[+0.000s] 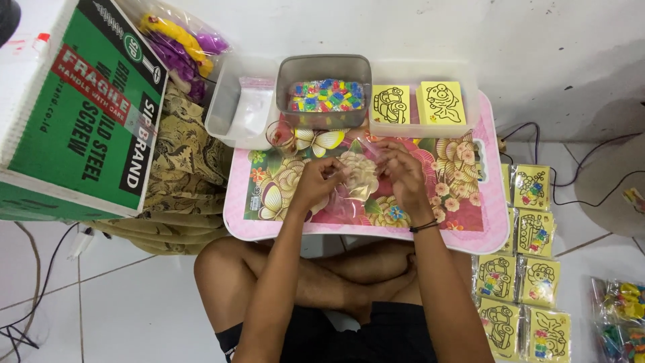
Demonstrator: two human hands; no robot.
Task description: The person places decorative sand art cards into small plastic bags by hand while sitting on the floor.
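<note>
Hands pinching a small clear plastic bag over a low floral table.

The left hand (316,180) and right hand (401,176) each grip an edge of the bag (356,180), fingers closed narrow on it. It looks light, limp and slippery, best held by its edges. Its long axis seems to run hand to hand; the mouth's direction is unclear. Behind the bag stands a grey tub (324,67) of coloured pieces.
</note>
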